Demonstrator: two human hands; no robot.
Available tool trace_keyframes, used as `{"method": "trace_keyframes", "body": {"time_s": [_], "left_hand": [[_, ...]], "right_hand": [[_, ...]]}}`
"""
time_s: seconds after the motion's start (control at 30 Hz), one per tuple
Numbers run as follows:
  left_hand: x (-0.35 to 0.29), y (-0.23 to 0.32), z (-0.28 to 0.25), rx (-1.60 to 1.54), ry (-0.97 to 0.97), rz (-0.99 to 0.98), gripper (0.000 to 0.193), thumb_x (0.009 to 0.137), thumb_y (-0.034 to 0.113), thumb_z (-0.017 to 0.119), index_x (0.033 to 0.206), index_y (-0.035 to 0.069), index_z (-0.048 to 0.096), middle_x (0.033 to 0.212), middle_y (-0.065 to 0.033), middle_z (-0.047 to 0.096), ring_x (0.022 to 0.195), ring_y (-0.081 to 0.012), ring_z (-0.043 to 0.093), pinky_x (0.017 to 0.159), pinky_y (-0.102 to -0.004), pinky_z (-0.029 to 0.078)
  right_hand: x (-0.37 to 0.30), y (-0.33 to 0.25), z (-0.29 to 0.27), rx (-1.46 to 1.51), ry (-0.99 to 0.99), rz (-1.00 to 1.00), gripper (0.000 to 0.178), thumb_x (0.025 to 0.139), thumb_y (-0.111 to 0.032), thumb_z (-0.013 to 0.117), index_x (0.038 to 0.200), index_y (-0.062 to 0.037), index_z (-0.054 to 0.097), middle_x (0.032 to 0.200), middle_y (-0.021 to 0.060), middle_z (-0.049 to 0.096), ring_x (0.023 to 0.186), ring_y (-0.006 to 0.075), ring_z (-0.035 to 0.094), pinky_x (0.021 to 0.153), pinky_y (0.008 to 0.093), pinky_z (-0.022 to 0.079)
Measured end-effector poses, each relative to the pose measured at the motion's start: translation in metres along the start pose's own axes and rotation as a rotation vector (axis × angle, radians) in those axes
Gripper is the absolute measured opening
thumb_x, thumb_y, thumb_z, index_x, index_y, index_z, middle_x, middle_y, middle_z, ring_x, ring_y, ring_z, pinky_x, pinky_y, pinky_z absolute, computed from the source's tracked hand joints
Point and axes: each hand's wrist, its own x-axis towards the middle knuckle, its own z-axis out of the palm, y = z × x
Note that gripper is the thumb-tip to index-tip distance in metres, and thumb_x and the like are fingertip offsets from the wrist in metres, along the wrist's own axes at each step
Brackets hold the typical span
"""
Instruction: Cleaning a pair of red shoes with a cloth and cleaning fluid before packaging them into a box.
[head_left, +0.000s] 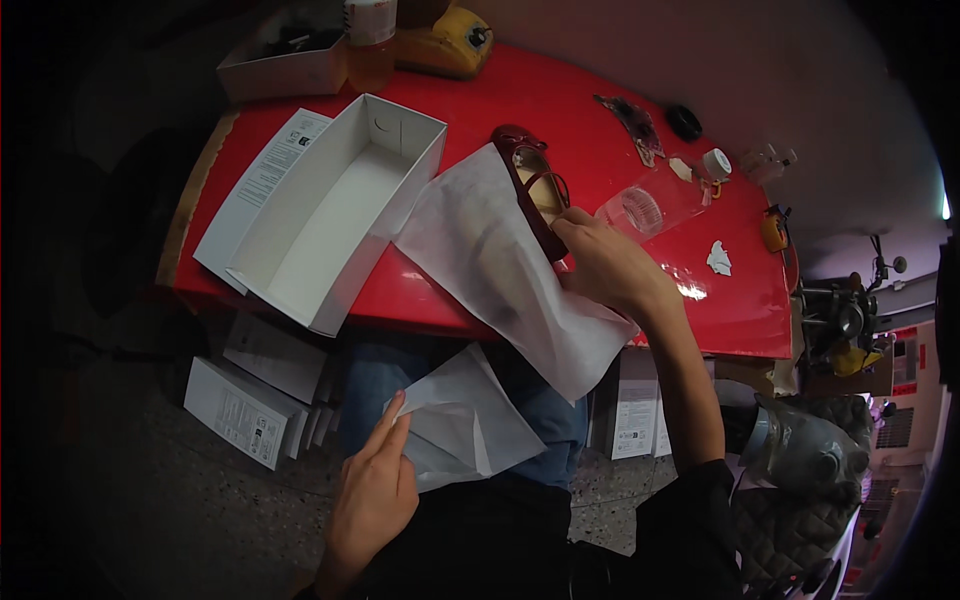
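Note:
A dark red shoe with a thin strap and pale insole [541, 190] lies on the red table, partly wrapped by white tissue paper [470, 235]. The fingers of my right hand [612, 262] close on the shoe's near end, and its thumb is hidden. Through the thin paper shows a dim shape, perhaps a second shoe. Over my lap lies another sheet of white tissue paper [480, 415], which drapes across my jeans. My left hand [375, 495] has this sheet's left edge between its fingers, the index finger stretched along it.
To the left stands an open white shoebox [325, 210], beside its printed lid [250, 215]. A clear plastic bottle [655, 205] lies on its side at the right. At the back are a jar of amber liquid [369, 45] and a yellow device [445, 40]. Several white boxes [240, 410] sit below the table.

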Motion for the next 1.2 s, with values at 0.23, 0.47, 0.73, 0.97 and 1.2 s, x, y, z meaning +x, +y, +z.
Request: {"method": "trace_keyframes", "body": {"time_s": [0.23, 0.47, 0.73, 0.97, 1.2], "left_hand": [[0.000, 0.007, -0.013, -0.209, 0.107, 0.080, 0.051, 0.088, -0.006, 0.045, 0.138, -0.012, 0.054, 0.153, -0.0207, 0.052, 0.078, -0.0253, 0.072, 0.068, -0.0321, 0.052], [0.017, 0.019, -0.020, -0.141, 0.040, -0.068, 0.050, 0.089, -0.003, 0.048, 0.137, -0.016, 0.053, 0.153, -0.0251, 0.048, 0.101, -0.0393, 0.073, 0.084, -0.0390, 0.056], [0.030, 0.001, -0.011, -0.028, 0.117, 0.038, 0.040, 0.089, 0.003, 0.057, 0.126, -0.012, 0.061, 0.138, -0.0249, 0.061, 0.102, -0.0397, 0.070, 0.086, -0.0429, 0.054], [0.064, 0.017, 0.006, -0.237, 0.052, 0.234, 0.026, 0.090, 0.005, 0.057, 0.113, -0.005, 0.064, 0.115, -0.0284, 0.065, 0.099, -0.0472, 0.065, 0.087, -0.0501, 0.050], [0.057, 0.015, 0.009, -0.174, 0.091, -0.016, 0.040, 0.089, 0.002, 0.061, 0.126, -0.013, 0.059, 0.126, -0.0236, 0.059, 0.100, -0.0371, 0.068, 0.082, -0.0375, 0.056]], "right_hand": [[-0.015, -0.014, -0.012, -0.159, 0.256, 0.006, 0.047, 0.077, -0.014, 0.076, 0.114, -0.0015, 0.050, 0.101, 0.0165, 0.062, 0.079, 0.0397, 0.068, 0.064, 0.0505, 0.053], [-0.070, -0.028, -0.041, -0.197, 0.297, -0.053, 0.048, 0.069, -0.019, 0.085, 0.106, -0.0036, 0.059, 0.086, 0.0072, 0.068, 0.066, 0.0259, 0.071, 0.056, 0.0379, 0.051], [-0.148, -0.114, -0.114, -0.287, 0.543, -0.426, 0.022, 0.072, -0.011, 0.071, 0.071, -0.0104, 0.049, 0.100, 0.0096, 0.080, 0.046, 0.0026, 0.049, 0.045, 0.0230, 0.027], [-0.164, -0.123, -0.154, -0.455, 0.441, -0.544, 0.021, 0.081, -0.008, 0.064, 0.067, -0.0066, 0.048, 0.096, 0.0116, 0.077, 0.050, 0.0061, 0.052, 0.046, 0.0229, 0.035], [-0.158, -0.085, -0.114, 0.053, 0.464, -0.377, 0.029, 0.080, -0.007, 0.075, 0.069, -0.0101, 0.048, 0.096, 0.0128, 0.078, 0.041, 0.0015, 0.050, 0.037, 0.0195, 0.030]]}}
